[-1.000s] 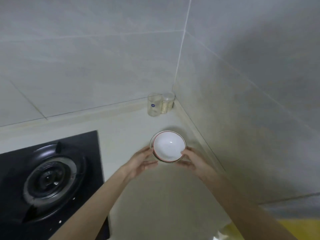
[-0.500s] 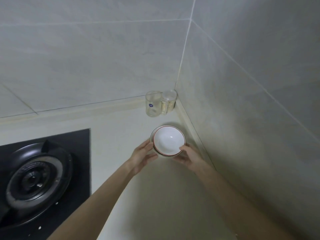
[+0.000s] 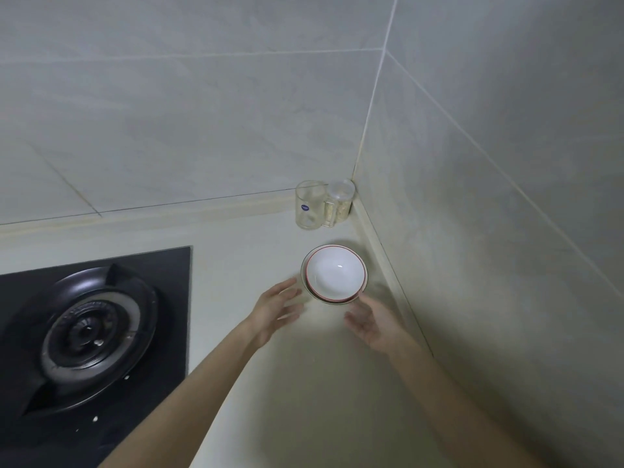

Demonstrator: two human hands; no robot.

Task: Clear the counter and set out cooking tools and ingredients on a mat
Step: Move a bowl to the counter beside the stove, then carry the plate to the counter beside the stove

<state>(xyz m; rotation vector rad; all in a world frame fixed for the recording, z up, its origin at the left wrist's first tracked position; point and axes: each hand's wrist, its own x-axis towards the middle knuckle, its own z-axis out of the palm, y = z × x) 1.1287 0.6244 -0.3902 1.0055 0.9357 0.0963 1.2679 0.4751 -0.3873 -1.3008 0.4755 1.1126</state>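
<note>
A stack of white bowls with red rims [image 3: 335, 273] stands on the pale counter [image 3: 304, 383] near the wall corner. My left hand [image 3: 277, 310] hovers just left of and below the stack, fingers straight, apart from it. On the other side my right hand [image 3: 374, 324] is below and right of the bowls, fingers relaxed, holding nothing. Both hands look slightly blurred.
A clear glass mug [image 3: 309, 204] and a lidded jar with pale contents [image 3: 339, 201] stand in the corner behind the bowls. A black gas hob with its burner [image 3: 87, 332] fills the left side. Tiled walls close in at the back and right.
Both hands have let go of the bowl stack and pulled back toward me. The bowls now rest on the counter near the corner.
</note>
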